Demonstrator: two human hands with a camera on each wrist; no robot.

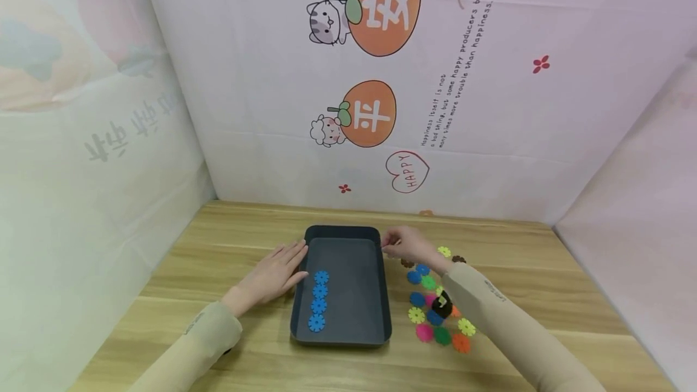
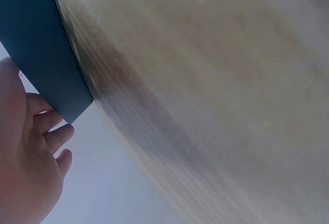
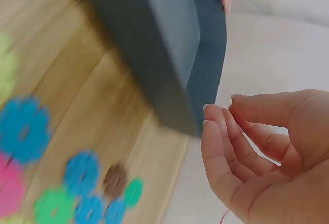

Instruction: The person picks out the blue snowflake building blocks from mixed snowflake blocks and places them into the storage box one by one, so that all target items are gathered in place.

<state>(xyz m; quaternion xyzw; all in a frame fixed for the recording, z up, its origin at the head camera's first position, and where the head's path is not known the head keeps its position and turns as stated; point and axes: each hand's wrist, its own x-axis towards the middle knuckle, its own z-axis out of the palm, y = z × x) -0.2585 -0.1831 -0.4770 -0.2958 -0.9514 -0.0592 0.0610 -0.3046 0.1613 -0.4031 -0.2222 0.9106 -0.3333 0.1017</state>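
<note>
A dark grey rectangular tray (image 1: 348, 295) lies on the table, with several blue notched plastic discs (image 1: 319, 305) in a column along its left side. My left hand (image 1: 274, 274) rests at the tray's left edge, its fingers extended and thumb spread toward the rim. By the tray's upper right corner is my right hand (image 1: 408, 245). In the right wrist view its fingers (image 3: 218, 157) are loosely bent, with the thumb tip close to them and no object visible between. The fingertips overlap the tray corner there; contact is unclear.
Right of the tray, partly under my right forearm, lie loose discs in several colours, including an orange disc (image 1: 461, 343) and a pink disc (image 1: 424, 333). A printed white cloth wall (image 1: 272, 156) rises behind the wooden table (image 1: 179, 295), with more cloth at both sides.
</note>
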